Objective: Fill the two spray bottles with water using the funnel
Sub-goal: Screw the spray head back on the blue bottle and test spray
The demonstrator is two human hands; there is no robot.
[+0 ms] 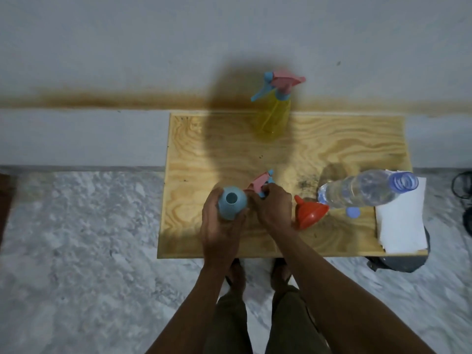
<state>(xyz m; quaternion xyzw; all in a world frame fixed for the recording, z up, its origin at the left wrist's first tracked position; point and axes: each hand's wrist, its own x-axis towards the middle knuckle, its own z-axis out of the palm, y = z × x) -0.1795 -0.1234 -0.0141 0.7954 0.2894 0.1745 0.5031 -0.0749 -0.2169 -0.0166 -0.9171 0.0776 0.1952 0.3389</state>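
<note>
Left hand (221,227) grips open blue bottle (232,202) upright at table (194,154) front, right hand (272,205) holds its pink sprayer head (260,183) just beside, red funnel (310,212) lying right of it touching water bottle (362,190), yellow bottle (274,111) at back.

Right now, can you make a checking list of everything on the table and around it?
Surface: wooden table, dark specks.
Job's things: blue bottle open; spray head off; yellow bottle capped; red funnel lying down; water bottle uncapped, blue cap beside it.
Clutter: white paper.
Grippers: left hand grips blue bottle; right hand holds spray head.
Cables: black cord on floor.
Surroundings: pale wall, marbled floor.
</note>
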